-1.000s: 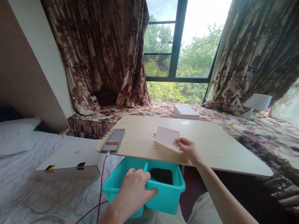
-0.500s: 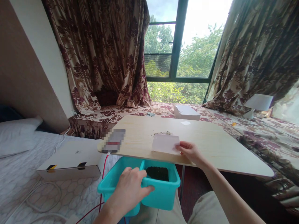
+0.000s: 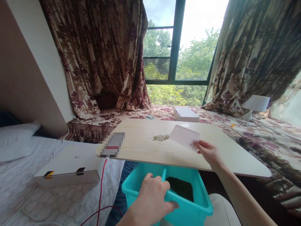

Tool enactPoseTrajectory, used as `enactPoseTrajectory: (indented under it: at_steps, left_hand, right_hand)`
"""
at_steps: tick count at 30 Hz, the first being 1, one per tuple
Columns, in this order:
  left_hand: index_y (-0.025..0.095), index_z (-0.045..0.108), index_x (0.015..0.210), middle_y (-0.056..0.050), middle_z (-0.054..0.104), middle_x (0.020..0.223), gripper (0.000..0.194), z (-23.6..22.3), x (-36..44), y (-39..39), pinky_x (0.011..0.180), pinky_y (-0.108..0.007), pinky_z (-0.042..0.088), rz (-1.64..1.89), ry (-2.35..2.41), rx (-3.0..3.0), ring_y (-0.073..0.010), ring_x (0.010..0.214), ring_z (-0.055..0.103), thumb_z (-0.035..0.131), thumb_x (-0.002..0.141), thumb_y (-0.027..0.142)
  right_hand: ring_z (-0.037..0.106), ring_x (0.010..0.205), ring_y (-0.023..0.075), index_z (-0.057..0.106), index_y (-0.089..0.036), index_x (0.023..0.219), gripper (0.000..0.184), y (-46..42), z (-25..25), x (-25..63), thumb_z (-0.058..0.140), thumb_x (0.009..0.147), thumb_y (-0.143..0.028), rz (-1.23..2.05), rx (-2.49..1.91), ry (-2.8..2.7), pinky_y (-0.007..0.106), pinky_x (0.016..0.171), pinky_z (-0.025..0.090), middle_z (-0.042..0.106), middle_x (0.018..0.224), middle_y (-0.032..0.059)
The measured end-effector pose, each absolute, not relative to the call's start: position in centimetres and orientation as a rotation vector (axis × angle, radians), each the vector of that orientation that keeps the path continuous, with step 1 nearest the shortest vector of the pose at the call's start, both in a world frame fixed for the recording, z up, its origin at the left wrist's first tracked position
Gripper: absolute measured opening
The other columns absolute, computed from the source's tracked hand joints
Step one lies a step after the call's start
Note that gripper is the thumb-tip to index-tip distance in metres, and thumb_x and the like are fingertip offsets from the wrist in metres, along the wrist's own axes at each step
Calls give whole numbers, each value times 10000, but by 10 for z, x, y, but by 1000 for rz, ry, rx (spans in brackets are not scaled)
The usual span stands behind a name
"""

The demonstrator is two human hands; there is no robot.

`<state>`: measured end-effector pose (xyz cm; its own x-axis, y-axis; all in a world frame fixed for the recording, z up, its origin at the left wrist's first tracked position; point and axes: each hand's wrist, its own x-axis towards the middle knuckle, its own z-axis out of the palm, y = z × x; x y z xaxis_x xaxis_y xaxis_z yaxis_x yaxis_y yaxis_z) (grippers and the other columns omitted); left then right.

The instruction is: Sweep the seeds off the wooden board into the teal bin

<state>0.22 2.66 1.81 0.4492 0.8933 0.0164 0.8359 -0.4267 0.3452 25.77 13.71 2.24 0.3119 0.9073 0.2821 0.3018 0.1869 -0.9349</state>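
My left hand (image 3: 154, 195) is closed over the near rim of a turquoise two-compartment bin (image 3: 204, 194), at its divider. Dark, fine-looking contents (image 3: 180, 187) lie in the bin's right compartment; my hand hides part of the left one. Between the thumb and fingers of my right hand (image 3: 208, 153) is a thin, pale plastic scraper sheet (image 3: 184, 136) by its lower right corner, tilted above the tabletop. Just left of the sheet, a small spread of greenish seeds (image 3: 161, 137) lies on the light wood table (image 3: 136, 147).
A pixelated flat device (image 3: 114, 142) with a red cable (image 3: 101, 185) is at the table's left end. Beside it on the bed sits a white carton (image 3: 70, 161). Behind the table are a white box (image 3: 186, 114) and a lamp (image 3: 256, 103).
My right hand has lifted the scraper sheet and moved it right and away from me, uncovering the seeds. My left hand and the bin have shifted right and nearer to me.
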Motion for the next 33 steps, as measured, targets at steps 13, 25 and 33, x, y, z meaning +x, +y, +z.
enactPoseTrajectory:
  at_steps: [13, 25, 33]
  left_hand:
    - [216, 681, 818, -56, 632, 818, 339, 4, 17, 36, 950, -391, 331, 250, 1447, 2502, -218, 835, 576, 631, 727, 539]
    - [229, 671, 818, -45, 637, 822, 312, 6, 13, 35, 950, -385, 334, 258, 1481, 2506, -212, 839, 578, 615, 742, 526]
    - [215, 679, 830, -56, 642, 824, 344, 8, 20, 38, 953, -396, 341, 226, 1434, 2580, -212, 818, 588, 592, 759, 540]
  right_hand:
    - [644, 656, 203, 735, -160, 777, 319, 147, -4, 237, 634, 628, -424, 644, -1355, -1280, 270, 499, 456, 745, 775, 76]
    - [619, 633, 175, 733, -155, 776, 304, 147, -2, 226, 638, 615, -394, 722, -1323, -1266, 251, 505, 442, 738, 760, 63]
    - [585, 580, 153, 733, -156, 740, 291, 151, -5, 214, 651, 630, -413, 745, -1267, -1326, 241, 490, 425, 717, 692, 47]
